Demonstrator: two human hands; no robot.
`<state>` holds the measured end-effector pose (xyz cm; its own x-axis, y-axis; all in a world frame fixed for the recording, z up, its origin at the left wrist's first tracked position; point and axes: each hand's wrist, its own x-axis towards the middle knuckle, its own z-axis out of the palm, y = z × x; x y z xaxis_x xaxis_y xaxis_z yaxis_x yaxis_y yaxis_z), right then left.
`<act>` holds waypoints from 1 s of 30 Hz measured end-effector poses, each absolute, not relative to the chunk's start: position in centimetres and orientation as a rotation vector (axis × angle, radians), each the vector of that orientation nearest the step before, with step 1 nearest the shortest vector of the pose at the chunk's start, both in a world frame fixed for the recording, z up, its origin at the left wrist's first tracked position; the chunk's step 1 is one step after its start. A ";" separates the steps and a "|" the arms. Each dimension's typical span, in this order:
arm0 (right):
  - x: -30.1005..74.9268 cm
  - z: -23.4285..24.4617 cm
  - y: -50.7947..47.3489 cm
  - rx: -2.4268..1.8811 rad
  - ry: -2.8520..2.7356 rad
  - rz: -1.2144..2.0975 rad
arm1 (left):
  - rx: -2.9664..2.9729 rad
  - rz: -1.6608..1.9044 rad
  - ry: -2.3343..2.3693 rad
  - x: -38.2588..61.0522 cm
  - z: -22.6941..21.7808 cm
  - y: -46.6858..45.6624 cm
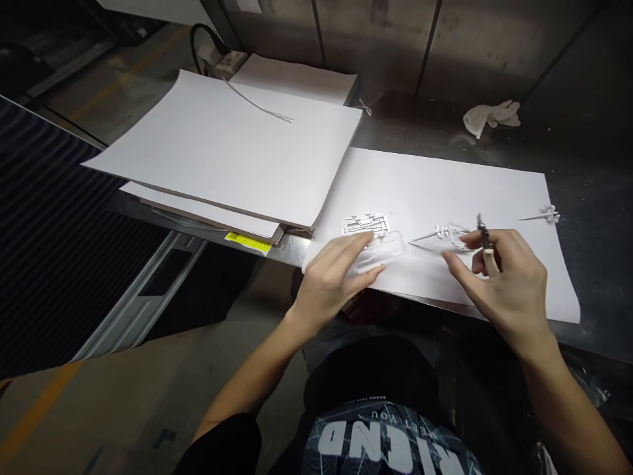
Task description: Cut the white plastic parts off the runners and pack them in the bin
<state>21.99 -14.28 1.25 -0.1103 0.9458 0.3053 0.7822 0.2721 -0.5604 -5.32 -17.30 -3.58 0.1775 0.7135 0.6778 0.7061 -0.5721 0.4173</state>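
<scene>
My left hand (332,269) reaches over a clear plastic frame (388,247), its thumb and fingers spread apart at the frame's left side. Whether it touches the frame I cannot tell. Just behind lies a flat white plastic frame of small parts (364,224). My right hand (514,280) has a small pair of cutters (487,249) with a cream handle tucked in its fingers, metal tip pointing away from me. Its thumb and forefinger are apart beside a small light parts frame (459,234). Left of that lies a white spike-like piece with a knobbly end (429,235).
White paper (445,178) covers part of the metal bench. Another spiked piece (544,214) lies at its right edge. Large white sheets (237,148) are stacked at left, with a thin cord (257,105) on top. A crumpled white glove (489,119) lies at the back.
</scene>
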 end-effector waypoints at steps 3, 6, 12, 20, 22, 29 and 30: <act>21.8 -0.3 -12.9 -1.458 -2.059 0.127 | 2.440 1.322 1.527 -6.1 -4.5 -15.8; 21.5 -1.4 -12.0 -1.491 -2.070 0.100 | 2.436 1.243 1.590 -6.9 -5.4 -14.6; 20.7 -0.1 -13.3 -1.541 -1.947 0.178 | 2.411 1.279 1.589 -7.0 -4.9 -14.7; 17.6 3.2 -14.7 -1.483 -1.685 0.958 | 2.395 1.523 1.475 -4.4 -1.0 -18.1; 17.2 3.4 -14.6 -1.459 -1.701 1.004 | 2.390 1.523 1.461 -4.2 -0.8 -18.5; 16.9 3.0 -15.5 -1.457 -1.711 0.984 | 2.050 1.585 1.491 -3.3 -1.2 -19.7; 17.0 2.8 -15.7 -1.461 -1.698 0.986 | 2.017 1.596 1.483 -3.1 -1.2 -19.8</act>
